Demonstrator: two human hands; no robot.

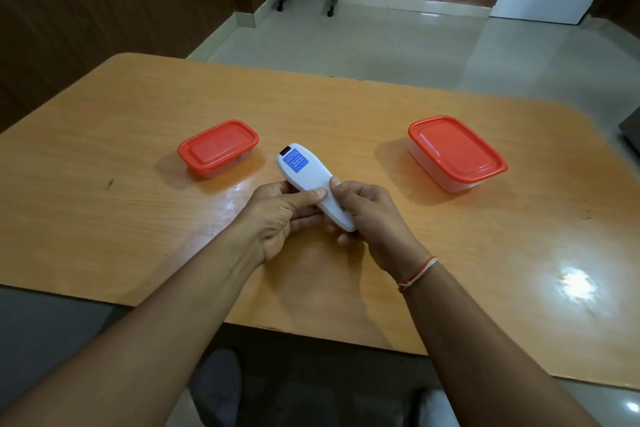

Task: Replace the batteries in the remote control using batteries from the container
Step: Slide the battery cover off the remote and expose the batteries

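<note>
Two bare hands held the white remote control [311, 184] just above the wooden table [381, 107], its back face turned up and a blue label showing near the far end. The left hand [280, 215] gripped the near half from the left, thumb laid across the back; the right hand [367, 215], a red-and-white thread at its wrist, clasped the same part from the right, thumb pressing beside the other. The battery cover looked closed. To free it, the thumbs would probably need to press down and slide together along the body while the fingers beneath braced it; a skewed push might jam the cover. Farther off, a small red-lidded container [218, 147] sat left of the remote, and a larger red-lidded container [457, 152] sat well apart to the right. Both lids were on, so which one held batteries could not be told.
</note>
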